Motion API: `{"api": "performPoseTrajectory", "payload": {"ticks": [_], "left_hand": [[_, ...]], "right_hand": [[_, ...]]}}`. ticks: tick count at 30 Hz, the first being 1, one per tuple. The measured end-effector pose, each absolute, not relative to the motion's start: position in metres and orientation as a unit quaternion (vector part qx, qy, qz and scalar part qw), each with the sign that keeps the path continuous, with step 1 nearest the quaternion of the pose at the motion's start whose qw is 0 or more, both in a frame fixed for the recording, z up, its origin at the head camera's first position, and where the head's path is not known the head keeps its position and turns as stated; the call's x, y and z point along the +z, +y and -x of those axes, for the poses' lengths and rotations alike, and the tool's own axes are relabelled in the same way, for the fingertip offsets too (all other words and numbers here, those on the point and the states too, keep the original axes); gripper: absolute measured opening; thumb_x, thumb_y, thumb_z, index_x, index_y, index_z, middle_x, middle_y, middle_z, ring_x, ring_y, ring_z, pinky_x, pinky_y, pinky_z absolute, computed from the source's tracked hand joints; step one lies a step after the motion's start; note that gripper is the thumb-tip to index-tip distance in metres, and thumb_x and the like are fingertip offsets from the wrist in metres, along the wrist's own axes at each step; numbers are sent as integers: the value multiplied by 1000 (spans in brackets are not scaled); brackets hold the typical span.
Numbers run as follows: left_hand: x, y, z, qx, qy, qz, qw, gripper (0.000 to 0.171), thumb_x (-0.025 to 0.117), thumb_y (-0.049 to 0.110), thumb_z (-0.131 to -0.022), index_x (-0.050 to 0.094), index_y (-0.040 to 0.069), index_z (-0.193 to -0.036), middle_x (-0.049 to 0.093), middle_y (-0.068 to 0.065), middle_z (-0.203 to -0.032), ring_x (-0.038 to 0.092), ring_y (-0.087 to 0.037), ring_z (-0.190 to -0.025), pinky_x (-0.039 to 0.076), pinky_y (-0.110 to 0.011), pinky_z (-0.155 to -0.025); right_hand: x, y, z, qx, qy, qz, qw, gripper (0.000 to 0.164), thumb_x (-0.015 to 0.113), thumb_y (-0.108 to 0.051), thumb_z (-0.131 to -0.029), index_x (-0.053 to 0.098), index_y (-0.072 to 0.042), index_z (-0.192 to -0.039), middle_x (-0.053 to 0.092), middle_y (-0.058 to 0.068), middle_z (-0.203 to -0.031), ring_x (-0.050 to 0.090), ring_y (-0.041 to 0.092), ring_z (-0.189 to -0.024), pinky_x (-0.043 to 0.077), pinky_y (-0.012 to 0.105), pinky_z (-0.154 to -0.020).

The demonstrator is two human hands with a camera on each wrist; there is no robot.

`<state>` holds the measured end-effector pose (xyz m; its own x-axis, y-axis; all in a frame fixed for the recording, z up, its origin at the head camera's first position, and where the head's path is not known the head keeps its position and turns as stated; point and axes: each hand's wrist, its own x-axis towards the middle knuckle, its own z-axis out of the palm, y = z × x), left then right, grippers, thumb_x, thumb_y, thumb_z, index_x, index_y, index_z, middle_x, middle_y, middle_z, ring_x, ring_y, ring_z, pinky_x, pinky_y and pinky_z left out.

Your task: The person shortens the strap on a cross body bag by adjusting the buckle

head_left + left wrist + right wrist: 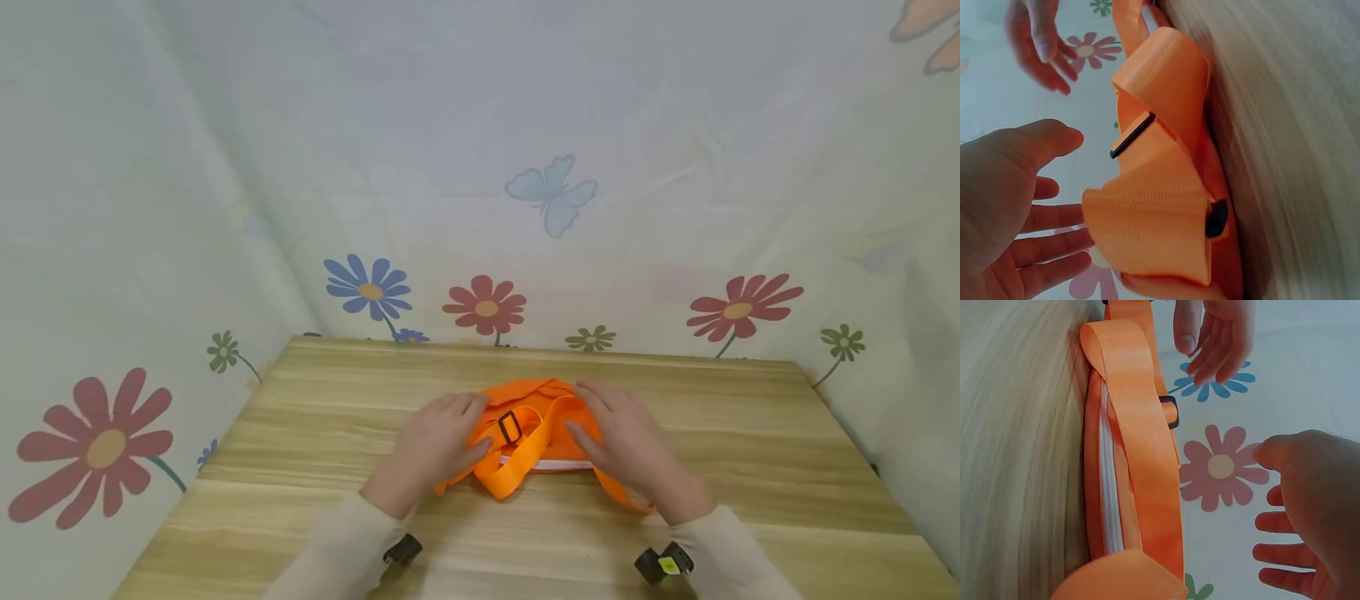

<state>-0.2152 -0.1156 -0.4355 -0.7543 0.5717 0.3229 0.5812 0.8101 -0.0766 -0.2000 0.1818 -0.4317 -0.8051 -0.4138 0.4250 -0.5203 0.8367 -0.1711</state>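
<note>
An orange fabric bag (567,443) lies on the table between my hands. A wide orange strap (504,482) is looped loosely over its top, with a black slide buckle (1133,135) on the webbing. Along the near side runs a white zipper (1109,487). My left hand (438,440) is at the bag's left side, fingers extended and thumb apart. On the right side is my right hand (628,437), its fingers also fairly straight. Both wrist views show open space between each palm and the strap; whether the fingertips touch the fabric, I cannot tell.
The wooden table (330,400) spreads around the bag, and its far edge meets a pale curtain (420,167) printed with flowers and butterflies. A second dark buckle (1217,218) shows at the bag's end in the left wrist view.
</note>
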Motion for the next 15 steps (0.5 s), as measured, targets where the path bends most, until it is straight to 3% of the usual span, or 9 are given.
{"api": "performPoseTrajectory", "payload": {"ticks": [7, 15], "left_hand": [[-439, -104, 216, 10, -939, 315, 138, 64, 84, 44, -94, 64, 8, -143, 71, -8, -140, 70, -26, -127, 57, -40, -112], [-445, -97, 219, 16, -935, 320, 150, 61, 84, 44, -94, 65, 8, -140, 72, -7, -137, 71, -25, -124, 58, -39, -111]], "right_hand": [[-438, 163, 208, 160, -926, -279, 200, 55, 83, -25, -97, 64, -2, -143, 69, 17, -144, 69, 39, -128, 57, 57, -109], [-449, 148, 218, 176, -918, -292, 204, 54, 85, -25, -95, 66, -1, -140, 74, 15, -135, 73, 35, -120, 60, 51, -105]]}}
